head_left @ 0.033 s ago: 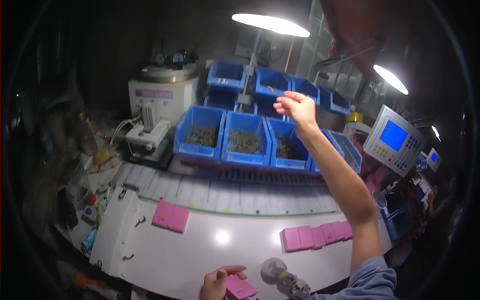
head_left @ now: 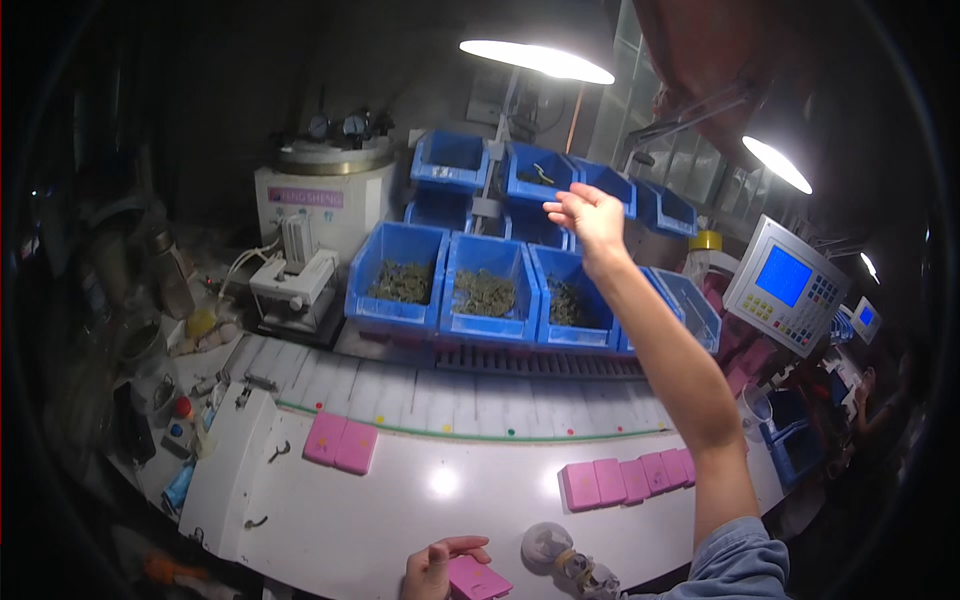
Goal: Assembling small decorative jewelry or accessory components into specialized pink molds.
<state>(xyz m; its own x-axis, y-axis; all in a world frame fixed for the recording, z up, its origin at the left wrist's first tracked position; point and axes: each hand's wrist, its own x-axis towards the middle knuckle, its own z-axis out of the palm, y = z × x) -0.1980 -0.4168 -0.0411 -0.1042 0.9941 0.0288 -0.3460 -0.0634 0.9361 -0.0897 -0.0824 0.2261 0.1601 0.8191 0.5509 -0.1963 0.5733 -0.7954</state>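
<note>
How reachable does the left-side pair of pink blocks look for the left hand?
Probably yes: bare white tabletop lies between the left hand and the pair of pink blocks, though the single pink block at that hand might hinder it.

Over the bench's (head_left: 400,510) near edge, toward its right corner, shows a blue-grey sleeve (head_left: 738,562), plain, soft and deeply creased, its hem (head_left: 727,526) above the elbow (head_left: 720,425). The right arm (head_left: 675,360) is bare below it; both the right hand (head_left: 594,222) and left hand (head_left: 428,573) are bare.
</note>
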